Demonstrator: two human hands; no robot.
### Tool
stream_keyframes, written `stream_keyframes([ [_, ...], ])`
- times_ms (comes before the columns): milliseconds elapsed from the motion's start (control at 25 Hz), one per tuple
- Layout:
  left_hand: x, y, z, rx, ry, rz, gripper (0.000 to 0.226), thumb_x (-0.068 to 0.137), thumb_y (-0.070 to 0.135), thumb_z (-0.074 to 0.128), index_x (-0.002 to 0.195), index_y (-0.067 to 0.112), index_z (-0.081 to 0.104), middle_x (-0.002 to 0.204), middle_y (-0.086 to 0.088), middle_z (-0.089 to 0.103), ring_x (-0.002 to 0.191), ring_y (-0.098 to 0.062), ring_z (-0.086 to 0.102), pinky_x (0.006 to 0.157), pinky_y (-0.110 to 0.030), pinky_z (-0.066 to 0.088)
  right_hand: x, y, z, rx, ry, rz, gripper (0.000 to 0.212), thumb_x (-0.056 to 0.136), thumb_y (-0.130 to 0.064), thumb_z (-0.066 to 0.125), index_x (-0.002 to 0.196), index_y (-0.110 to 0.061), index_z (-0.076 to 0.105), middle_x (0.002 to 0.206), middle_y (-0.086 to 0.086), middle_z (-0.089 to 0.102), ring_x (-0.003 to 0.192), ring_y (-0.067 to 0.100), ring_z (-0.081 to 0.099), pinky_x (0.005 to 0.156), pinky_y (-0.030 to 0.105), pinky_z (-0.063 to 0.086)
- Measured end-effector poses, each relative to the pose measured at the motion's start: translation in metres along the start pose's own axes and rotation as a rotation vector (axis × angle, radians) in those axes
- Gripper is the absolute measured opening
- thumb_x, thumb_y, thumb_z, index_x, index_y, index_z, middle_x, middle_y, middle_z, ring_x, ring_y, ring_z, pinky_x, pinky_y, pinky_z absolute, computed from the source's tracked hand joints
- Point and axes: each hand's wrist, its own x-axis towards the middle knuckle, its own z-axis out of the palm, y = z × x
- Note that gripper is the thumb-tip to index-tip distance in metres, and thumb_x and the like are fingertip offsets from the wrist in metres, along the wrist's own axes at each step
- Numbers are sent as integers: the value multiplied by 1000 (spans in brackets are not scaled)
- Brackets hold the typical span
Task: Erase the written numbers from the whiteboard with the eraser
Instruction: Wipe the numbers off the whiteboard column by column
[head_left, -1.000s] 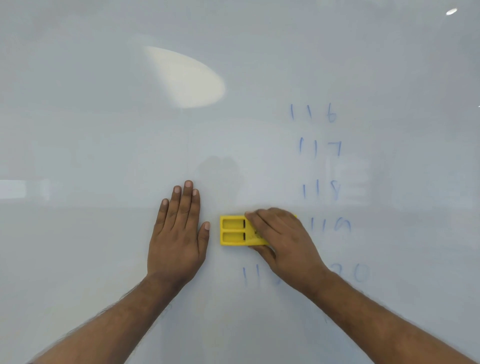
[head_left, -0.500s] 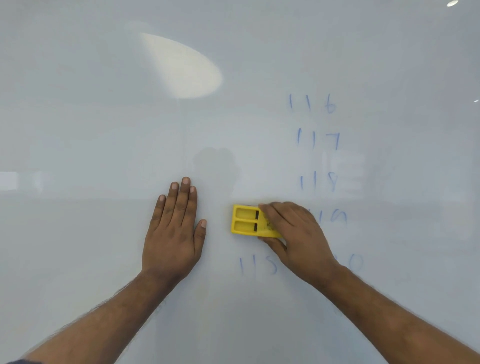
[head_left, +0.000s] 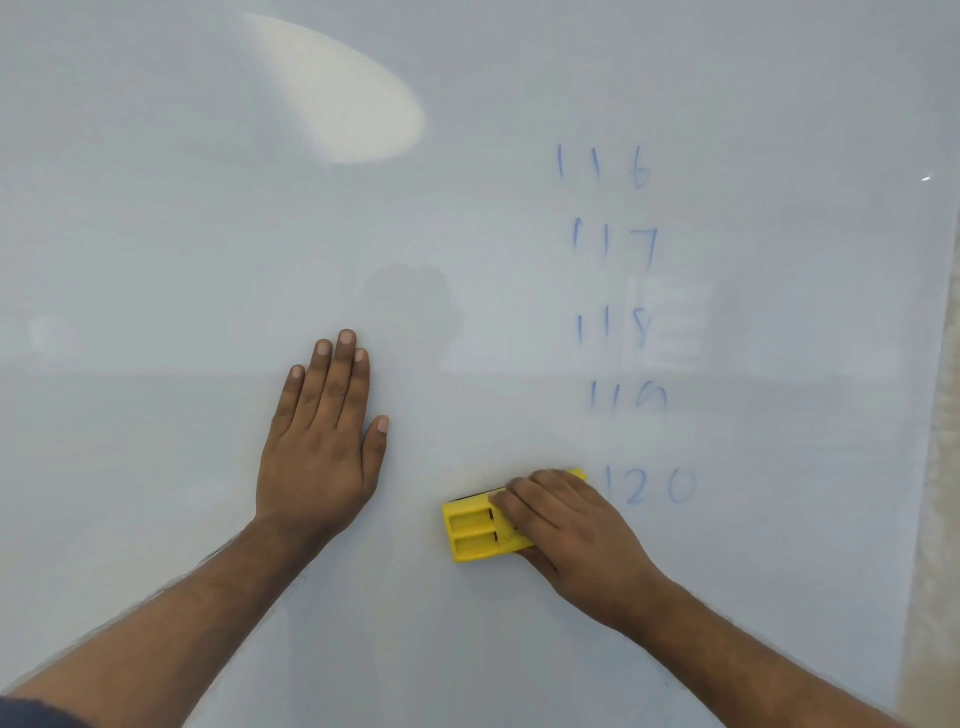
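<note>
Whiteboard (head_left: 156, 260): pale grey-white surface filling nearly the whole view, with a bright oval glare patch (head_left: 343, 93) towards the upper left and a faint dark reflection near the middle

Written numbers, blue marker, in one column on the right half, top to bottom: 116 (head_left: 605, 167), 117 (head_left: 615, 247), 118 (head_left: 614, 330), 119 (head_left: 627, 397), 120 (head_left: 649, 486). The 119 looks fainter along its lower edge

Eraser (head_left: 475, 532): yellow plastic block with two rectangular recesses on its back, lying flat against the board, slightly tilted, just left of the 120 and below the 119; its right end is covered by the fingers

Right hand (head_left: 569, 535): fingers curled over the eraser's back, thumb underneath its lower edge, gripping it and holding it to the board; forearm runs off to the lower right

Left hand (head_left: 319, 447): fingers straight and close together, thumb a little apart, palm laid flat on the board, left of the eraser and clear of it; forearm runs to the lower left corner, where a dark sleeve edge (head_left: 31, 714) shows

Right margin: a strip of beige wall (head_left: 935, 519) beside the board's edge
</note>
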Motion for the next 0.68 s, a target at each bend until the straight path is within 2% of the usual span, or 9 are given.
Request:
stream_keyframes([
  [280,-9,4,3,0,5,-22,64,104,34,31,159,6,16,169,-10,11,157,-24,7,128,-44,8,37,19,-16,106,156,228,41,94,-32,57,129,-12,53,120,4,60,107,28,55,95,38,44],
  [400,-14,5,5,-5,8,-26,64,104,34,32,159,5,16,169,-10,12,157,-25,8,128,-45,9,37,6,-9,128,152,207,41,93,-30,60,130,-12,53,121,5,60,108,29,55,95,40,44],
  [680,-28,8,7,2,-2,-14,64,104,34,31,159,4,16,169,-12,12,157,-27,9,127,-46,10,-6,-5,5,76,28,54,42,88,-19,64,128,-11,53,119,4,61,105,27,54,94,37,44],
])
